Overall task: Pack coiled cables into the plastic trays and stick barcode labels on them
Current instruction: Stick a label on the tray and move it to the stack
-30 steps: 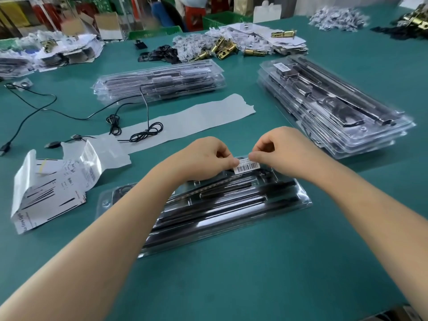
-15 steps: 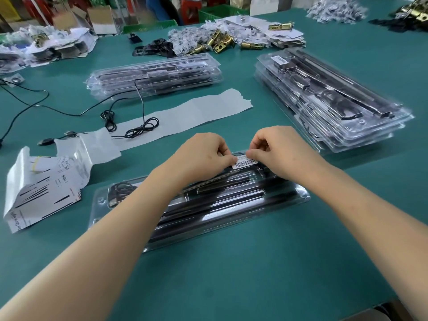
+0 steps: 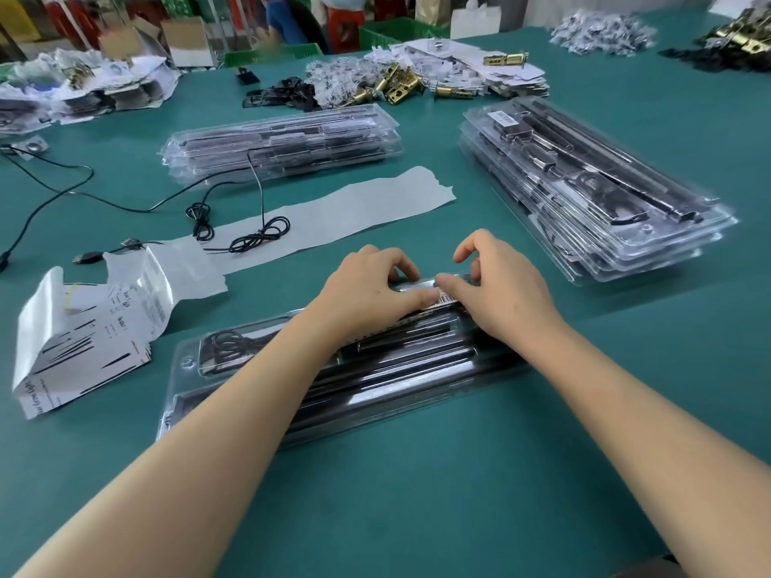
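Note:
A clear plastic tray (image 3: 183,369) with dark rods and a coiled black cable (image 3: 229,344) in its left pocket lies in front of me on the green table. A white barcode label (image 3: 445,300) sits on the tray's far right end. My left hand (image 3: 367,294) curls its fingers over the tray's far edge and its thumb presses the label's left end. My right hand (image 3: 500,294) presses its thumb on the label's right part, with its fingers arched above the tray and the index finger lifted.
Two loose coiled cables (image 3: 258,235) lie on a white backing strip (image 3: 342,210) beyond the tray. Stacks of filled trays stand at the right (image 3: 605,202) and at the back (image 3: 283,143). Label sheets (image 3: 83,335) lie at the left. Brass parts (image 3: 396,87) are piled far back.
Both hands have lowered the label, which they pinched in the air, onto the tray's far end. The pinches have loosened and the thumbs now press it flat.

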{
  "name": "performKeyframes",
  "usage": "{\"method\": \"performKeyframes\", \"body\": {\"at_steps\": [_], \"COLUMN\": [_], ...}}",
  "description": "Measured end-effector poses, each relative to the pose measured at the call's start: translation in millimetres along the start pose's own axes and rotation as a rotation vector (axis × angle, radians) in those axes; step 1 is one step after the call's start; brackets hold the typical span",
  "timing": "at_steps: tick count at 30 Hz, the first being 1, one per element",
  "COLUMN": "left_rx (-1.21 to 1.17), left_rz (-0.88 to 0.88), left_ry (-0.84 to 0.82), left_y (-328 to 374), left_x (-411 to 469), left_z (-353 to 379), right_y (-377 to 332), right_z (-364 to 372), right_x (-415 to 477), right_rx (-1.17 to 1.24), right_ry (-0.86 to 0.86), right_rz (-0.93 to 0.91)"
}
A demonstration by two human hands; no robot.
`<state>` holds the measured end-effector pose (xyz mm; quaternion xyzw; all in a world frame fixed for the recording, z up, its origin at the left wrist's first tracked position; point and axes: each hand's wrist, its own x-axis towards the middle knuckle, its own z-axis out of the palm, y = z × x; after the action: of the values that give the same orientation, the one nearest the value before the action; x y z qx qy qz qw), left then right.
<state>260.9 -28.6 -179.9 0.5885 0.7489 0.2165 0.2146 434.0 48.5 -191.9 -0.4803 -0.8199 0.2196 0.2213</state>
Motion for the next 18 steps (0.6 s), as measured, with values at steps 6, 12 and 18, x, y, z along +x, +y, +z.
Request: {"method": "performKeyframes", "body": {"at_steps": [6,12,18], "left_rx": [0.024,0.066,0.342], "left_rz": [-0.017,0.076,0.086], "left_ry": [0.165,0.212,-0.007], "left_y": [6,-1,-37], "left_x": [-4,-12,-52], "left_z": [11,7,-23], "right_y": [-2,-4,-11], "right_z": [6,3,-3], "right_x": [-5,-4,-3], "right_rx": [-0.013,-0.021,-0.057], "right_ry": [0.056,0.03,0.001], "right_rz": [0.019,0.046,0.027]}}
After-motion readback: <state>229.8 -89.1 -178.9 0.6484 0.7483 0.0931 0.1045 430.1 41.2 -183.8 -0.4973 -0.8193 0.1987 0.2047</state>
